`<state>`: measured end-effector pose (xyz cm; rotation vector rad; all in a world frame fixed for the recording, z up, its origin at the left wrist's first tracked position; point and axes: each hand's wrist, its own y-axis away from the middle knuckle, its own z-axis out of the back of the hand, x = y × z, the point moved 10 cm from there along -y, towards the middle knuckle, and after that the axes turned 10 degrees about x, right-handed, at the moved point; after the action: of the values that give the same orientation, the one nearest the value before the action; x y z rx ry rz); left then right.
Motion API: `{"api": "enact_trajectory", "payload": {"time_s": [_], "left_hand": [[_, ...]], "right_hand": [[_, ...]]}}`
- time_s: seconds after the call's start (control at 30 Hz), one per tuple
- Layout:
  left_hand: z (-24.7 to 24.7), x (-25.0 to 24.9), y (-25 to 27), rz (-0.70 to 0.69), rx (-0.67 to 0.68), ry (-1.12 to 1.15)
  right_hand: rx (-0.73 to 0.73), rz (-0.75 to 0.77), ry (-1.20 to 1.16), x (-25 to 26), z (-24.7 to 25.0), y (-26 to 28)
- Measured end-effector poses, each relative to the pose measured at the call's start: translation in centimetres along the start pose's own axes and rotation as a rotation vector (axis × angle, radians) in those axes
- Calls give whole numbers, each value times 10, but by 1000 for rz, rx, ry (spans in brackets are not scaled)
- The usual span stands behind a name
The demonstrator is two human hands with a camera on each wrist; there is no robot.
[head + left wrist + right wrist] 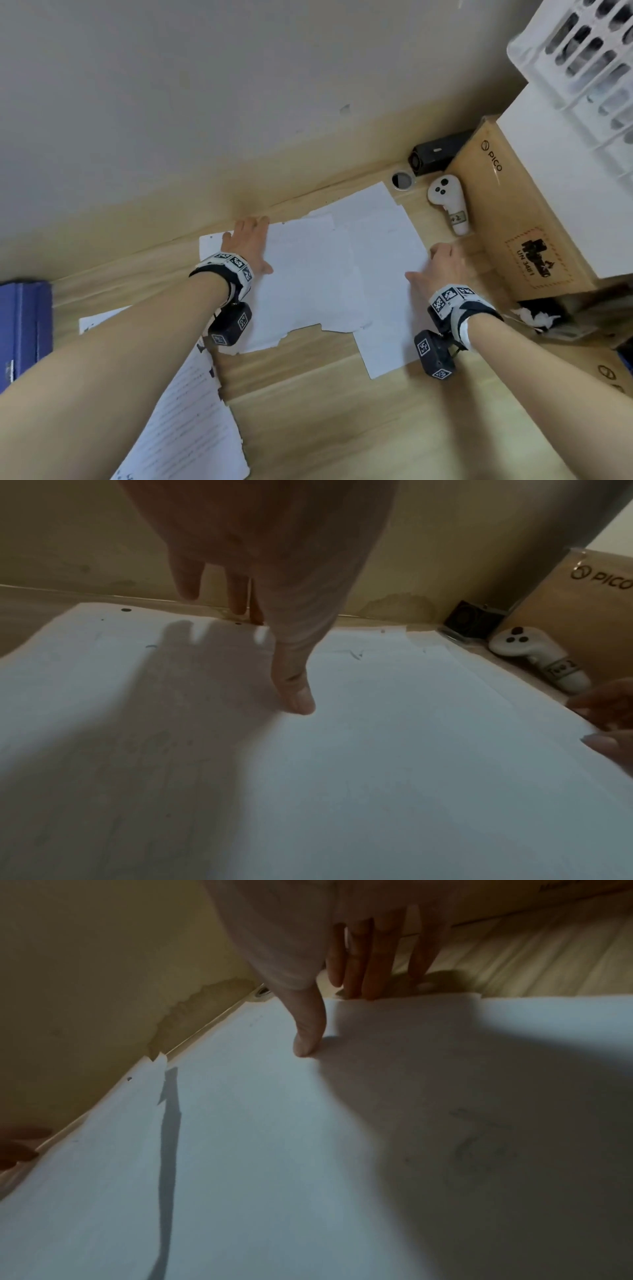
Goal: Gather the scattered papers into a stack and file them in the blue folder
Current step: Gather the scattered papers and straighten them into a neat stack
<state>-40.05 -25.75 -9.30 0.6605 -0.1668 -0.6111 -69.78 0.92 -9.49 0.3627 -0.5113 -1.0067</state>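
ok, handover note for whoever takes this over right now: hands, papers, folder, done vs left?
Left hand: open, flat on the left end of the overlapping blank sheets by the wall.
Right hand: open, thumb on the sheets' right edge, fingers on the desk beyond it.
Printed sheet lies apart, near front left; another sheet's corner shows under the left forearm.
Blue folder: far left edge, closed as far as shows.
Done: nothing stacked or filed.
Left: square the sheets, add the others, file them.

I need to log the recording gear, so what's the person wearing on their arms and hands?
Both forearms are bare, with no sleeves or gloves. Each wrist carries a white and black band printed with square black-and-white code markers. Below each band hangs a small black box camera, also tagged with code markers. The left hand and right hand are bare.
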Motion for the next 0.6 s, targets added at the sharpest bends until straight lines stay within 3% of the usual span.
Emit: {"api": "enact_trajectory", "payload": {"time_s": [0.17, 0.27, 0.43, 0.6], "left_hand": [[-2, 8, -1, 119, 69, -16], [-1, -7, 12, 57, 69, -64], [14, -36, 56, -102, -129, 98], [83, -44, 127, -280, -555, 233]], "right_hand": [[156, -57, 101, -10, -13, 5], [192, -82, 86, -15, -22, 20], [175, -102, -59, -19, -28, 45], [131, -114, -168, -18, -21, 69]]}}
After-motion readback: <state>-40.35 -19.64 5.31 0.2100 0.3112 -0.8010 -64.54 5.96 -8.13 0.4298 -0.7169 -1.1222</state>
